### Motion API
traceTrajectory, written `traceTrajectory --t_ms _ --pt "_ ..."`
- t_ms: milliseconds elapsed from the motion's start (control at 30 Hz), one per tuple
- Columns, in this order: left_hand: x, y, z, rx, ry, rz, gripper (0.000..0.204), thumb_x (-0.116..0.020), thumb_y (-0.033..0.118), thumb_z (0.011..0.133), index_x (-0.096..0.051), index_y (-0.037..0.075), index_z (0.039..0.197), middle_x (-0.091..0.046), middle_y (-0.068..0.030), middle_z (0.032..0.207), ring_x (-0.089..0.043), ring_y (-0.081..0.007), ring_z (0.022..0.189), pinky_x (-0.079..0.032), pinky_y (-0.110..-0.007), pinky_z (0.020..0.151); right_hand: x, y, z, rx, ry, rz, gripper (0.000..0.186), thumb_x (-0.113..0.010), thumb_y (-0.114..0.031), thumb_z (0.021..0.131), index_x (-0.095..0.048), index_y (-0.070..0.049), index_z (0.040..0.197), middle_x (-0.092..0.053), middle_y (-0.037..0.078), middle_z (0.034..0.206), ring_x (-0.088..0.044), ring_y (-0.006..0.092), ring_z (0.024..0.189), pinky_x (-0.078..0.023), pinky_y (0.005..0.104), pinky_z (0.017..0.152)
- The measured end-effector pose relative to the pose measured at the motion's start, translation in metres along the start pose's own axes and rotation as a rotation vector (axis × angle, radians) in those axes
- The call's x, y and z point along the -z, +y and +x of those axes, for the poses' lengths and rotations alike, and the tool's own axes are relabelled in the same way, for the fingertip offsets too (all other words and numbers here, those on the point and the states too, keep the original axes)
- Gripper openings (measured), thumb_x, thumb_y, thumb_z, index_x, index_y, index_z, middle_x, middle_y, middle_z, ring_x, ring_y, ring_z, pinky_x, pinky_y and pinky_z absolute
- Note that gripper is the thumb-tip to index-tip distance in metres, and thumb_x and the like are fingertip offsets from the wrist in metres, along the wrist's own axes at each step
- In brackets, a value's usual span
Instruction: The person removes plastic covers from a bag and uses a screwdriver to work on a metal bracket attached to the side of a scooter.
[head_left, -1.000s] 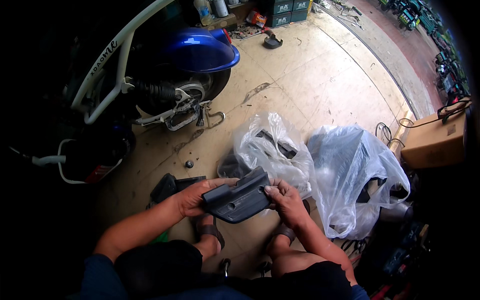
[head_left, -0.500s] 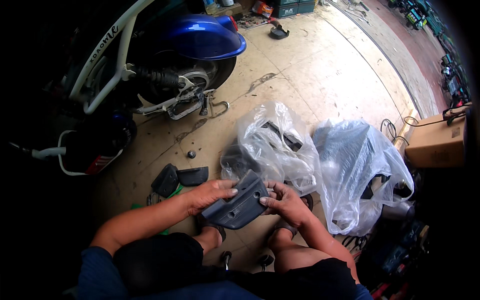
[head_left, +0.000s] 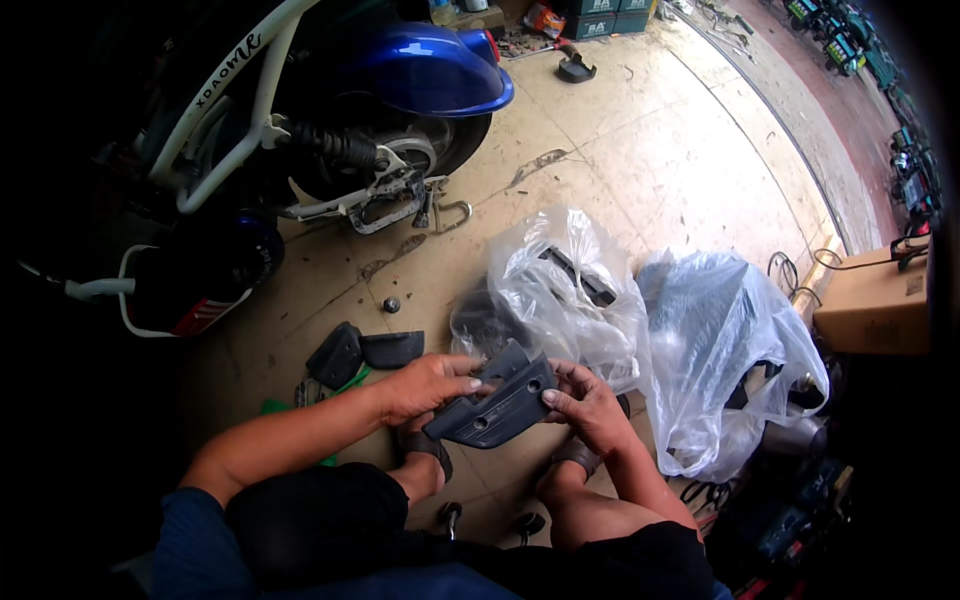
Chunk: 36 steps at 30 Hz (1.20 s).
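Observation:
Between my two hands is a dark grey moulded plastic cover (head_left: pixel 490 412) with two round screw holes and a notch in its upper edge. My left hand (head_left: pixel 432 388) grips it at the notched left side, thumb on top. The right end is pinched by my right hand (head_left: pixel 585 405), thumb on the face and fingers behind. On the floor left of my left hand lie two similar dark plastic pieces (head_left: pixel 392 349), side by side. Just beyond the cover stands a clear plastic bag (head_left: pixel 560 300) with dark parts inside.
A blue scooter with a white frame (head_left: pixel 430 75) stands at the far left, its kickstand (head_left: pixel 455 217) near the floor. Right of me are a second plastic bag (head_left: pixel 715 340) and a cardboard box (head_left: pixel 872 305). A small dark round part (head_left: pixel 391 304) and a black tray-like piece (head_left: pixel 576 68) lie on the floor.
The cover has shifted slightly right and tilted a little, with both hands still on it. The surroundings have moved slightly in the picture as my head turned.

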<state>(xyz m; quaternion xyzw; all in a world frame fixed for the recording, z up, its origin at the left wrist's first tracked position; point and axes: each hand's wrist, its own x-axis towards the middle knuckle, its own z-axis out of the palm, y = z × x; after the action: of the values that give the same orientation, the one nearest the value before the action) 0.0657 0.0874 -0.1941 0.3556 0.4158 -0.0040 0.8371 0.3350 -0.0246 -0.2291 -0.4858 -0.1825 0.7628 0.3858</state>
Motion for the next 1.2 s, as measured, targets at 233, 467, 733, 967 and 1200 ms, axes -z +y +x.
traceTrajectory --t_ms 233,467,733,967,1200 --pt "0.001 -0.001 0.001 0.051 -0.076 -0.032 0.051 -0.057 0.011 0.098 -0.047 -0.007 0.144 -0.065 -0.0121 0.129 -0.065 -0.0143 0.111 -0.049 -0.028 0.099 -0.012 -0.017 0.005 -0.002 -0.056 -0.075 0.052 -0.068 -0.014 0.096 -0.05 -0.001 0.143 -0.064 0.006 0.128 -0.063 0.0132 0.106 -0.055 0.0292 0.086" --pt "-0.003 -0.003 0.002 0.059 -0.077 -0.06 0.049 -0.056 0.011 0.099 -0.048 -0.004 0.145 -0.067 -0.009 0.123 -0.067 -0.0104 0.103 -0.053 -0.025 0.09 -0.012 -0.016 0.005 -0.008 -0.083 -0.037 0.049 -0.068 -0.014 0.097 -0.052 -0.004 0.142 -0.067 0.003 0.117 -0.064 0.01 0.097 -0.055 0.0258 0.082" --pt "-0.004 0.001 0.001 0.094 -0.086 -0.032 0.052 -0.057 0.014 0.098 -0.046 -0.006 0.146 -0.065 -0.0111 0.129 -0.065 -0.0136 0.11 -0.051 -0.027 0.095 -0.006 -0.008 0.008 0.001 -0.107 -0.038 0.047 -0.067 -0.015 0.098 -0.052 -0.003 0.141 -0.068 0.004 0.12 -0.064 0.0103 0.099 -0.054 0.0262 0.082" --pt "-0.005 -0.001 0.0 0.101 -0.098 -0.061 0.057 -0.059 0.015 0.095 -0.045 -0.006 0.146 -0.064 -0.0119 0.13 -0.065 -0.0144 0.111 -0.051 -0.027 0.096 -0.009 -0.005 0.007 -0.018 -0.074 -0.025 0.048 -0.068 -0.016 0.097 -0.052 -0.003 0.141 -0.068 0.003 0.115 -0.064 0.0097 0.095 -0.054 0.025 0.08" --pt "-0.006 0.001 0.002 0.159 -0.072 -0.056 0.055 -0.062 0.018 0.096 -0.049 -0.003 0.145 -0.067 -0.0092 0.125 -0.067 -0.0122 0.105 -0.053 -0.026 0.091 -0.006 0.0 0.01 -0.042 -0.06 -0.04 0.048 -0.069 -0.017 0.096 -0.053 -0.004 0.14 -0.069 0.003 0.115 -0.064 0.01 0.097 -0.054 0.0251 0.079"
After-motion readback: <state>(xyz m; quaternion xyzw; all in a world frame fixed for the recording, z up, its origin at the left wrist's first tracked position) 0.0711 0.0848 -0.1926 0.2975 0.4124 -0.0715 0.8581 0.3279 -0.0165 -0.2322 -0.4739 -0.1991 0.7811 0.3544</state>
